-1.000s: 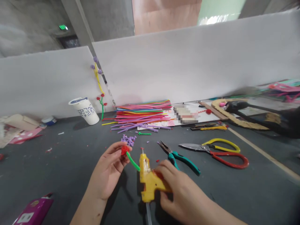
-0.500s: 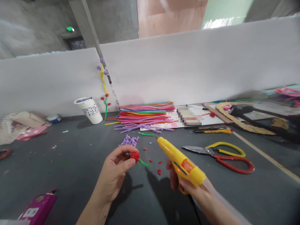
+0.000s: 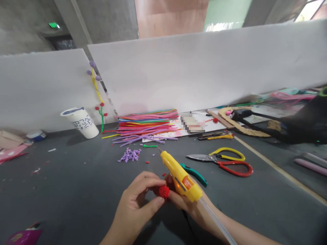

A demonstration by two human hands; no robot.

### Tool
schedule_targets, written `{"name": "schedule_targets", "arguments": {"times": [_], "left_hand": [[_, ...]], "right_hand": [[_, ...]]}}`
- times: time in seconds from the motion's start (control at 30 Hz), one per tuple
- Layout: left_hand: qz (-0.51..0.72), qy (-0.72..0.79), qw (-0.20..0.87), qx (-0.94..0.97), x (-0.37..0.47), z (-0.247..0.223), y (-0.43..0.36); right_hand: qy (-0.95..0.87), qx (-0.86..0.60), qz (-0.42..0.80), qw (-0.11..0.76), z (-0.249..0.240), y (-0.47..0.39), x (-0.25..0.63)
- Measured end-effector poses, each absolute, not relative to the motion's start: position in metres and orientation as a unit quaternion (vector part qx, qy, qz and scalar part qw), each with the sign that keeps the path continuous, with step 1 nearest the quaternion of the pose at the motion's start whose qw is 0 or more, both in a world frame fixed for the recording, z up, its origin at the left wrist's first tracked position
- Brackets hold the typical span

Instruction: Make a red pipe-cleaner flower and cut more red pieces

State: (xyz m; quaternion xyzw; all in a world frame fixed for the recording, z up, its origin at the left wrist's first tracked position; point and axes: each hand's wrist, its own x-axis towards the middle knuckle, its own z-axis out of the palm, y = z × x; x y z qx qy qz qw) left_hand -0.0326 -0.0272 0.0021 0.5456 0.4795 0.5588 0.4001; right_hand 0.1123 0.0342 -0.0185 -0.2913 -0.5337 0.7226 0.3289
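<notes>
Between the thumb and fingers of my left hand [image 3: 140, 200] is a small fuzzy red ball [image 3: 164, 192]; its green stem is hidden. My right hand [image 3: 187, 204] is wrapped round a yellow glue gun [image 3: 180, 177] with a clear glue stick [image 3: 217, 219] out of its back. The gun's nozzle points up and to the left, away from the ball. Fingertips of the right hand come close to the ball or touch it. Just beyond lie small red bits [image 3: 147, 162], a short green stem piece [image 3: 150, 146] and a pile of purple cut pieces [image 3: 129, 155].
Scissors with red and yellow handles [image 3: 222, 161] and a teal-handled tool [image 3: 195, 173] lie to the right. Behind are a bundle of colored pipe cleaners [image 3: 146, 126], a phone [image 3: 192, 123] and a utility knife [image 3: 216, 136]. A white cup [image 3: 81, 124] stands left, before a white partition [image 3: 163, 75].
My left hand has brought the red ball right and nearer to me. My right hand, still with the glue gun, has come in against it. The view has swung right, uncovering the teal-handled tool.
</notes>
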Motion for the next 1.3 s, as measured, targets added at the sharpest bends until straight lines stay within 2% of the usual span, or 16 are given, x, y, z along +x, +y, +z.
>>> {"name": "schedule_targets", "arguments": {"times": [0.13,0.3,0.5,0.8,1.13,1.3], "left_hand": [[0.582,0.483,0.415,0.506,-0.033,0.001,-0.031],[0.577,0.493,0.335,0.559,-0.036,0.003,-0.034],[0.547,0.489,0.286,0.617,-0.031,0.005,-0.034],[0.531,0.504,0.315,0.605,-0.034,0.004,-0.034],[0.548,0.509,0.331,0.576,-0.031,0.002,-0.032],[0.563,0.502,0.383,0.534,-0.028,0.006,-0.032]], "right_hand": [[-0.529,-0.284,0.729,0.329,-0.011,0.036,0.116],[-0.553,-0.240,0.699,0.385,-0.018,0.039,0.116],[-0.572,-0.246,0.691,0.368,-0.028,0.037,0.117],[-0.580,-0.253,0.692,0.347,-0.027,0.036,0.116],[-0.617,-0.305,0.599,0.409,-0.031,0.031,0.115],[-0.648,-0.312,0.555,0.418,-0.030,0.031,0.114]]}}
